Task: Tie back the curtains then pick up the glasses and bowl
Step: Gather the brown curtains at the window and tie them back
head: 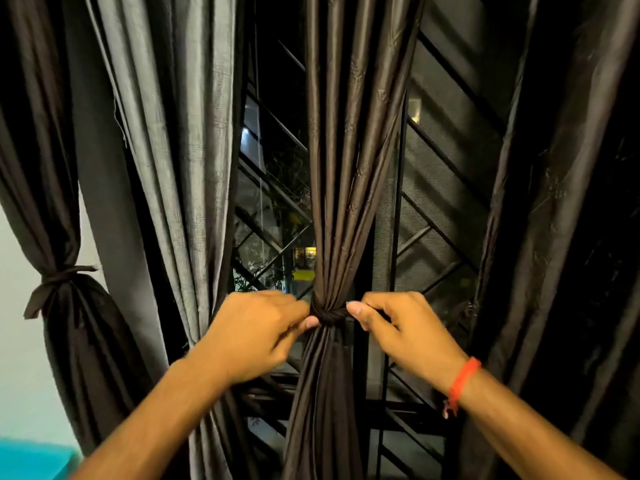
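A dark brown curtain (pixel 346 168) hangs in the middle, gathered at waist height by a dark tie-back (pixel 327 315) knotted around it. My left hand (pixel 252 334) pinches the tie's left end beside the knot. My right hand (pixel 405 327), with a red thread at the wrist, pinches the right end. Both hands pull outward from the knot. At the far left another brown curtain (pixel 65 306) is bunched, with a tied band (pixel 59 282) around it. No glasses or bowl are in view.
A grey curtain (pixel 180 150) hangs loose between the two brown ones. A dark curtain (pixel 554 237) covers the right side. Behind is a window with a diagonal metal grille (pixel 273 209) and mesh; night outside. White wall (pixel 20 341) and a turquoise surface (pixel 31 459) at lower left.
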